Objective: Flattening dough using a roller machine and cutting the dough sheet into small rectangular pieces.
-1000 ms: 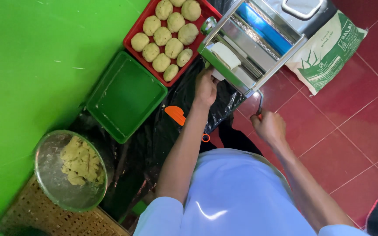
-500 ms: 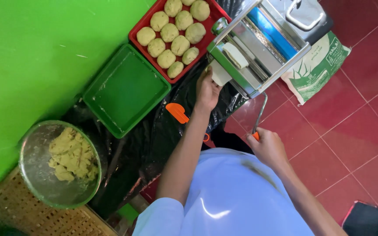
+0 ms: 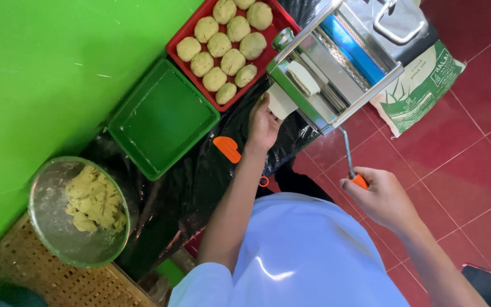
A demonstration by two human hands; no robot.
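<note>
Bright, even daylight — colours saturated, green wall (image 3: 41, 68) vivid. Soft shadows only. Glare on steel rolling machine (image 3: 336, 62) and sheen on black plastic sheet (image 3: 200, 170); highlight on pale shirt (image 3: 274, 273). Focus sharp mid-frame — slight softness and wide-angle stretch at corners.

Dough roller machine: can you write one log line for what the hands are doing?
left hand: touching dough sheet under dough roller machine | right hand: gripping orange crank handle | red tray: dough balls
</note>
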